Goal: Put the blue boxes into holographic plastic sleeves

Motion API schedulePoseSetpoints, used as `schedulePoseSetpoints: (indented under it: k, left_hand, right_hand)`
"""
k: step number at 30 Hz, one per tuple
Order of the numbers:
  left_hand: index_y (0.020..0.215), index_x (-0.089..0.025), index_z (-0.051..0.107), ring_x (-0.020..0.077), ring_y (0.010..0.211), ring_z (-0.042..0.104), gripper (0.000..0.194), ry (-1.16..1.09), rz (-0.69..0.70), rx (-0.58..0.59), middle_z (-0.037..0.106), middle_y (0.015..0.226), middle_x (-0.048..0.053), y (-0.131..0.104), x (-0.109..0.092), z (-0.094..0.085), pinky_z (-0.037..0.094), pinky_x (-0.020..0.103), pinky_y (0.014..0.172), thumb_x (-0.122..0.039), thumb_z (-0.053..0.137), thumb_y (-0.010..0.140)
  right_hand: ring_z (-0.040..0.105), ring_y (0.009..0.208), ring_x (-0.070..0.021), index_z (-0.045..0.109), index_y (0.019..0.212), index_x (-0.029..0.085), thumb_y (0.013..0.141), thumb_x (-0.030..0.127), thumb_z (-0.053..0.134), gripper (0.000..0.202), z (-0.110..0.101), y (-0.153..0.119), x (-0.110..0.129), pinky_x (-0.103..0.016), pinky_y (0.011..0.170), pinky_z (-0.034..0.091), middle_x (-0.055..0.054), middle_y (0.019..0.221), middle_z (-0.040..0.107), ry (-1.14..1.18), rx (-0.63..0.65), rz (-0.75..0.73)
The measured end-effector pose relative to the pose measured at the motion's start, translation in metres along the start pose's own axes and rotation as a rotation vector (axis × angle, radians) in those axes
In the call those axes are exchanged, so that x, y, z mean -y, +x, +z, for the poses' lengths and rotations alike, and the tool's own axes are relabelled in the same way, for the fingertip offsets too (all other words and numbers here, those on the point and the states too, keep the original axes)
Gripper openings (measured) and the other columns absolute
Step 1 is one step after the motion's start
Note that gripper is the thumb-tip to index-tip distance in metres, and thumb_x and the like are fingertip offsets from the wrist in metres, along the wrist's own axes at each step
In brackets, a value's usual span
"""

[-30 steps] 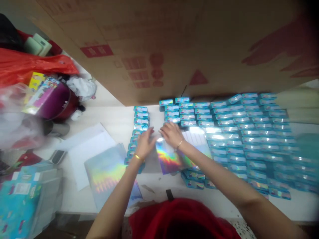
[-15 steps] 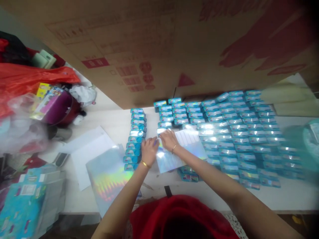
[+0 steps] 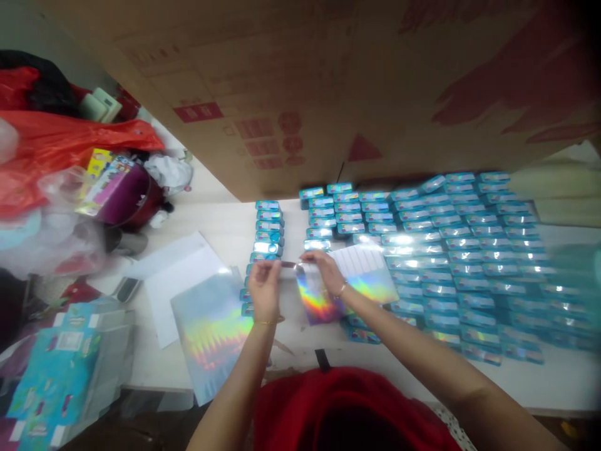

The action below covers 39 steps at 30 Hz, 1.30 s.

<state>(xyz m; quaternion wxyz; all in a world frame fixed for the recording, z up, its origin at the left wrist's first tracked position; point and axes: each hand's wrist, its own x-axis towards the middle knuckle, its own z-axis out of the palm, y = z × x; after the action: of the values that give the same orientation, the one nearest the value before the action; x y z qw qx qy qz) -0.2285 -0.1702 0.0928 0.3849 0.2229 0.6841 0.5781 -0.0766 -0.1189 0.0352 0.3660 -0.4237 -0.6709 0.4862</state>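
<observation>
My left hand [image 3: 264, 289] pinches one end of a thin strip [image 3: 288, 265], beside a column of small teal boxes [image 3: 268, 225]. The strip reaches across to the shiny holographic sheet [image 3: 370, 269], which carries a row of pale labels. The fingers of my right hand [image 3: 327, 270] are pressed together at the sheet's upper left corner, where the strip meets it. The sheet's left part is bent and shows bright rainbow colours. Many more teal boxes [image 3: 476, 269] stand in rows on the right.
A large cardboard box [image 3: 282, 75] stands behind the table [image 3: 211, 194]. At left lie another holographic sheet [image 3: 211, 326], white paper [image 3: 178, 275], a phone [image 3: 128, 289], flattened teal cartons [image 3: 56, 369] and a red plastic bag [image 3: 70, 147].
My left hand has moved left, away from my right hand, with the strip now stretched between them. The sheet's left part has lifted and bent. The whole view has shifted slightly.
</observation>
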Motion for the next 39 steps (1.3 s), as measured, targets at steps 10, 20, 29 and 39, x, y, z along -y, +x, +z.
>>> schedulePoseSetpoints:
  k: [10, 20, 29, 39]
  left_hand:
    - [0.072, -0.017, 0.061, 0.0125, 0.069, 0.057, 0.020, 0.105, -0.056, -0.102, 0.060, 0.069, -0.002, 0.067, 0.030, -0.014, 0.046, 0.027, 0.072, -0.033, 0.072, 0.065]
    - [0.069, -0.020, 0.061, 0.0183, 0.089, 0.054, 0.009, 0.555, 0.158, -0.187, 0.057, 0.087, 0.002, 0.128, 0.048, -0.003, 0.041, 0.034, 0.089, -0.027, 0.066, 0.071]
    - [0.074, -0.020, 0.059, 0.0278, 0.104, 0.050, 0.009, 0.855, 0.122, -0.168, 0.055, 0.101, 0.006, 0.124, 0.043, 0.008, 0.034, 0.046, 0.095, -0.028, 0.063, 0.075]
    - [0.120, -0.023, 0.046, 0.0234, 0.095, 0.060, 0.078, 0.625, -0.192, -0.010, 0.058, 0.111, 0.009, 0.169, 0.064, -0.023, 0.042, 0.037, 0.088, -0.033, 0.082, 0.052]
  right_hand:
    - [0.052, 0.067, -0.0140, 0.057, 0.068, 0.020, 0.089, 0.035, 0.049, 0.028, 0.040, 0.044, 0.008, -0.025, 0.067, 0.037, 0.001, 0.064, 0.056, -0.151, 0.006, 0.178]
    - [0.056, 0.097, -0.0229, 0.064, 0.091, 0.019, 0.094, 0.024, 0.040, 0.024, 0.052, 0.100, 0.004, -0.033, 0.082, 0.034, -0.007, 0.098, 0.069, -0.701, 0.201, 0.297]
    - [0.053, 0.104, -0.0274, 0.062, 0.102, 0.015, 0.093, 0.014, 0.036, 0.027, 0.062, 0.108, -0.004, -0.036, 0.082, 0.039, -0.015, 0.106, 0.064, -0.812, 0.347, 0.341]
    - [0.052, 0.105, -0.0281, 0.063, 0.101, 0.012, 0.087, 0.013, 0.044, 0.024, 0.069, 0.105, -0.010, -0.038, 0.085, 0.038, -0.016, 0.105, 0.064, -0.842, 0.418, 0.236]
